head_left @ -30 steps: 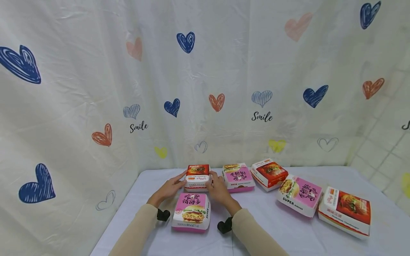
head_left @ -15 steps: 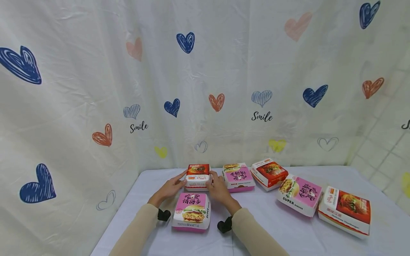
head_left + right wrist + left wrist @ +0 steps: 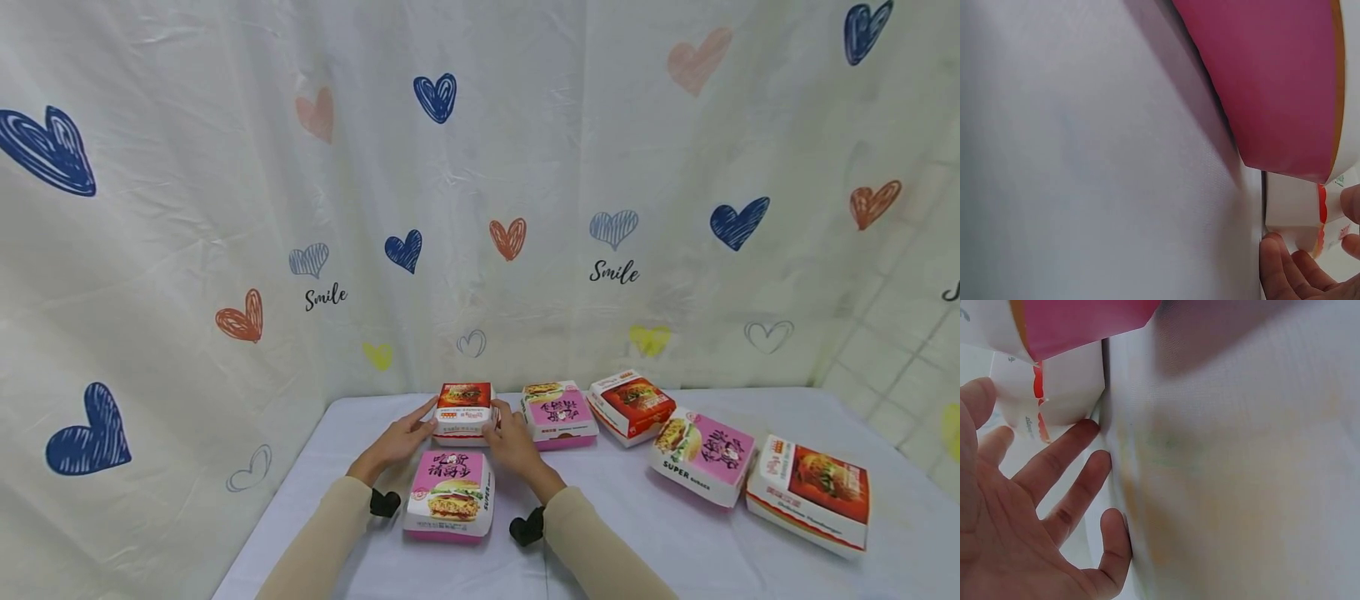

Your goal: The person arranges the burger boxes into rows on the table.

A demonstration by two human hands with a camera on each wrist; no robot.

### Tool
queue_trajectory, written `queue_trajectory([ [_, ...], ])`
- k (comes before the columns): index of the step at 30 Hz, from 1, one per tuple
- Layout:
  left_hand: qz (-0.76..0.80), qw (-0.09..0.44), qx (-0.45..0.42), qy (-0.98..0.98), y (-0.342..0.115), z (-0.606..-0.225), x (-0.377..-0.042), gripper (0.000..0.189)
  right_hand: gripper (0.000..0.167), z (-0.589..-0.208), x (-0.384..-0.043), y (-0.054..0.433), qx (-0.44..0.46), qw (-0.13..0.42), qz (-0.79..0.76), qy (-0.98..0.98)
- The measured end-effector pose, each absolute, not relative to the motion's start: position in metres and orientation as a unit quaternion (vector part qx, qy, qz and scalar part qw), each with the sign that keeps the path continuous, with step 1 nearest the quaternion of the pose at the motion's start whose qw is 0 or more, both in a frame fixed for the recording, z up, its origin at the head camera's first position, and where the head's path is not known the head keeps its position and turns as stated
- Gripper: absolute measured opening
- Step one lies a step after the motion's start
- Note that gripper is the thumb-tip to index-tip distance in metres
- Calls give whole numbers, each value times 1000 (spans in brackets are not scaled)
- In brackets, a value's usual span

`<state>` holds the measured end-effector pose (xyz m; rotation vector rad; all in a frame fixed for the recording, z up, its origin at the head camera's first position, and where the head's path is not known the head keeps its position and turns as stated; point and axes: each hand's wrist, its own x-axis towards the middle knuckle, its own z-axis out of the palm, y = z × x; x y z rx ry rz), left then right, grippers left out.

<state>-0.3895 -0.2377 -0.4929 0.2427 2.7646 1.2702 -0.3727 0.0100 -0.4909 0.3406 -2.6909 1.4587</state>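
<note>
In the head view, a red-and-white burger box (image 3: 463,412) rests near the table's back edge, between both hands. My left hand (image 3: 397,446) touches its left side, thumb near the front corner. The left wrist view shows those fingers spread, with one fingertip at the lower corner of the white side (image 3: 1072,387). My right hand (image 3: 517,446) lies against the right side, its thumb at the front face. Fingertips of the right hand (image 3: 1297,272) meet the box's white side in the right wrist view. Directly in front, between my forearms, sits a pink burger box (image 3: 450,492).
To the right stand another pink box (image 3: 558,412), a red box (image 3: 630,407), a pink "SUPER" box (image 3: 702,457) and a red box (image 3: 810,492) in a curved row. A heart-printed curtain (image 3: 540,317) hangs behind the white-covered table (image 3: 622,508).
The red-and-white box between the hands has shifted very slightly toward the back. Both hands stay at its sides, and the other boxes have not moved.
</note>
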Motion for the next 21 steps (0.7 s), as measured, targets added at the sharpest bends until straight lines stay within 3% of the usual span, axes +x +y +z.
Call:
queue_trajectory([
  [13,427,29,77,901,-242,-499,-389,72,56,-495,-369,14,122,30,483,-867],
  [21,436,12,41,899,-246,-495,-379,77,55,-491,-354,30,154,-20,483,-862],
])
